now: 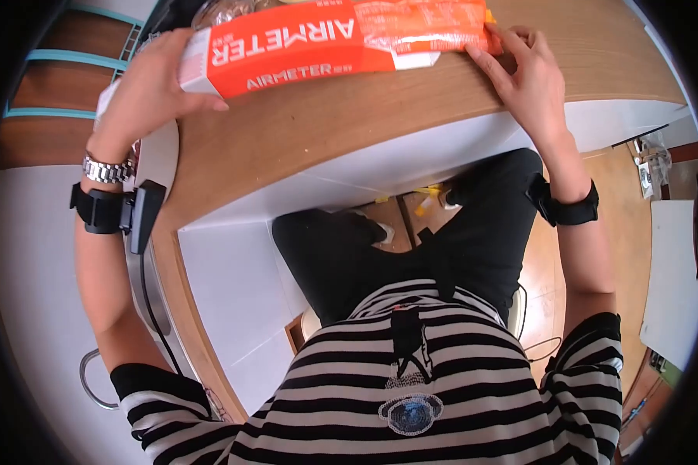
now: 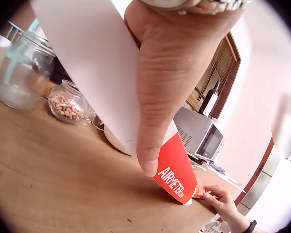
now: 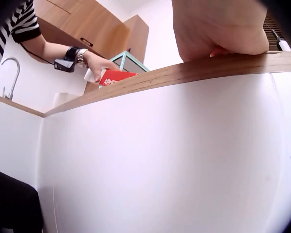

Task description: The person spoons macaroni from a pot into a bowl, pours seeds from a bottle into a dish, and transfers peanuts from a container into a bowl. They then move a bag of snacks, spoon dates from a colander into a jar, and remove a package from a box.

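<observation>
A long red and white box [image 1: 287, 48] lettered AIRMETER lies across the wooden counter in the head view. The left hand [image 1: 149, 81] grips its white end, thumb along the near side; in the left wrist view that thumb presses the box [image 2: 172, 170]. From the box's other end sticks an orange shiny packet [image 1: 426, 27], partly inside. The right hand [image 1: 529, 81] pinches the packet's far end between thumb and fingers. In the right wrist view the right hand [image 3: 220, 29] is at the counter edge, its fingertips hidden.
The wooden counter [image 1: 349, 128] curves in front of the person's lap. A glass jar [image 2: 24, 73], a round bowl of pinkish pieces [image 2: 68, 104] and a microwave [image 2: 199, 136] stand on it. A sink tap [image 3: 9, 77] is at the far left in the right wrist view.
</observation>
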Tool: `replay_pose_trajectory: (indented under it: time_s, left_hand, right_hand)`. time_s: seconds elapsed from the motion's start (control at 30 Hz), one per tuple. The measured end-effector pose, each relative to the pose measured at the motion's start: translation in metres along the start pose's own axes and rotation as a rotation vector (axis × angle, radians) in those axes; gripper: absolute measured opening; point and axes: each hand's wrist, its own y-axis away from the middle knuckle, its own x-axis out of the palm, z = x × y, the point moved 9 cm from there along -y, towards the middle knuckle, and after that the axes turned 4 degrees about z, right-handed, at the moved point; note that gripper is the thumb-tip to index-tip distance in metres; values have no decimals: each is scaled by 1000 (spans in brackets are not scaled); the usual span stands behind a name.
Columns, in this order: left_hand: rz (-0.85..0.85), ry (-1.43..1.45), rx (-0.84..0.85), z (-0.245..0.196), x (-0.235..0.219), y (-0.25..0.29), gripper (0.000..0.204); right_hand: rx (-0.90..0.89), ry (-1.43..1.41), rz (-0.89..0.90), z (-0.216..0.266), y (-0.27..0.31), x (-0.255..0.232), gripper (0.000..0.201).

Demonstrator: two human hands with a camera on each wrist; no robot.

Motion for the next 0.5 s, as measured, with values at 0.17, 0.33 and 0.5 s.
replay_pose_trajectory:
  time_s: [0.17,0.33,0.5]
  left_hand:
    - [3,-12,-65,15,5,4,77]
    - [15,-29,-130,16,4,6,78]
    - [-6,-74,-40,27,8,13,75]
  right_hand:
    - [-275,206,70,58,-8,11,49]
    - [-375,170,331,80,-21,60,67]
    - [-323,84,262,74,-29,81,69]
